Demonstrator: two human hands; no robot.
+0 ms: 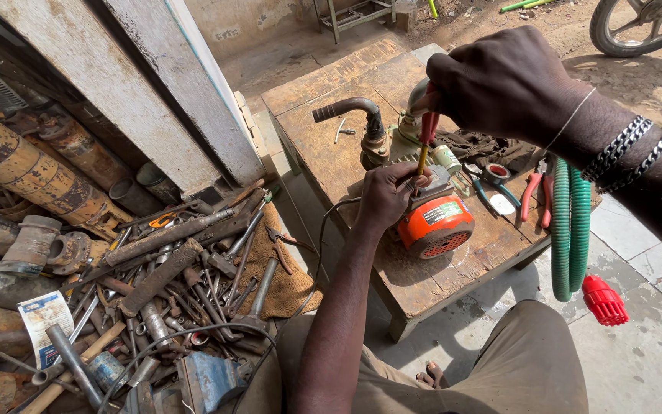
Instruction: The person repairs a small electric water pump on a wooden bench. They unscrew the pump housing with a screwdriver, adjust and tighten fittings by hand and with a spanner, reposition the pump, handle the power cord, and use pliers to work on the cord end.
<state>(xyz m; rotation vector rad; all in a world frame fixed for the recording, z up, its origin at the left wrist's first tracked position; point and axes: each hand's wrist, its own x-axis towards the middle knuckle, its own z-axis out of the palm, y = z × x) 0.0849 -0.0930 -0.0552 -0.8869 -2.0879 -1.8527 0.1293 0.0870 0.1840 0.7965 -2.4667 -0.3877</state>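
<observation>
Bench at frame centre, tool pile at lower left.

A water pump (432, 218) sat on the wooden bench (323, 100) at mid-frame, with a curved pipe (358, 115) standing just to its left. The left hand (388, 195) rested against the pump; the right hand (499, 80) was above it, gripping a screwdriver (427, 138). Pliers (534, 195) lay right of the pump. A hose (572, 230) hung over the bench's right edge. The tool pile (178, 284) lay lower left.

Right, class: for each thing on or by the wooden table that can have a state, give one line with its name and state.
Screwdriver: upright, gripped by right hand.
Pump: on wooden table, steadied by left hand.
Green hose: hanging over the table edge.
Red pliers: lying flat, untouched.
Tape roll: lying flat.
</observation>
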